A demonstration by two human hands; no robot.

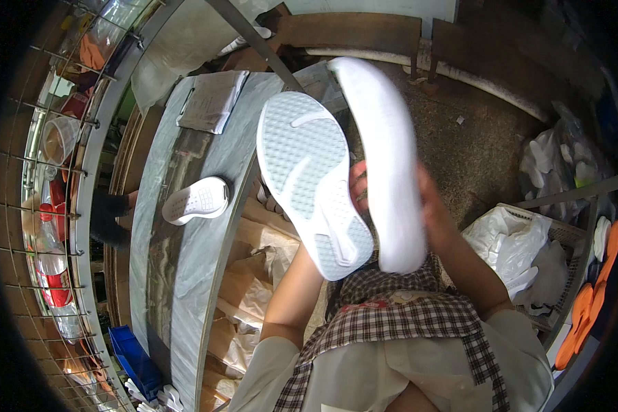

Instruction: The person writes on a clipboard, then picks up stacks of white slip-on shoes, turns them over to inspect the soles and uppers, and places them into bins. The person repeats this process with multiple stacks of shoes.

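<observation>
Two white shoe soles are held up side by side in front of me. The left one, a shoe sole with a pale grey-blue textured tread [302,154], faces me bottom side up. My left forearm [292,295] runs up behind it, so most of that hand is hidden. The other white shoe sole [388,165] is turned on edge and slightly blurred. My right hand [429,202] grips it from its right side. A few fingertips show between the two soles; whose they are I cannot tell. Another white sole [198,200] lies on the grey bench to the left.
The long grey marbled bench [206,275] carries a stack of papers [213,99]. A blue bin [134,360] stands at its near end. Wire mesh [48,206] borders the far left. At right are a crate with white plastic bags [508,240] and orange soles [587,309].
</observation>
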